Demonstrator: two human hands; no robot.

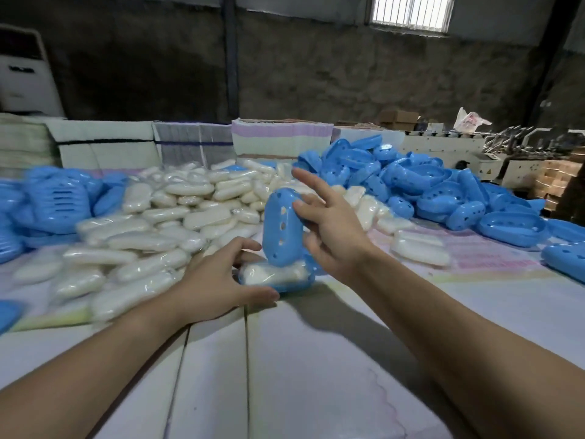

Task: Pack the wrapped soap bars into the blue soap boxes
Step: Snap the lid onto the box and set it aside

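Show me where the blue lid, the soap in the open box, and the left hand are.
Blue lid (281, 229): head view, middle of its holed face.
Soap (272, 274): head view, its wrapped top.
Left hand (215, 289): head view, back of hand.

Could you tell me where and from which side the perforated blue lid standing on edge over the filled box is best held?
Hold the lid across its short width, by the two long rims near its upper end, coming from the right. It stands nearly upright, lower end on the wrapped soap bar, and the right hand is already at that rim.
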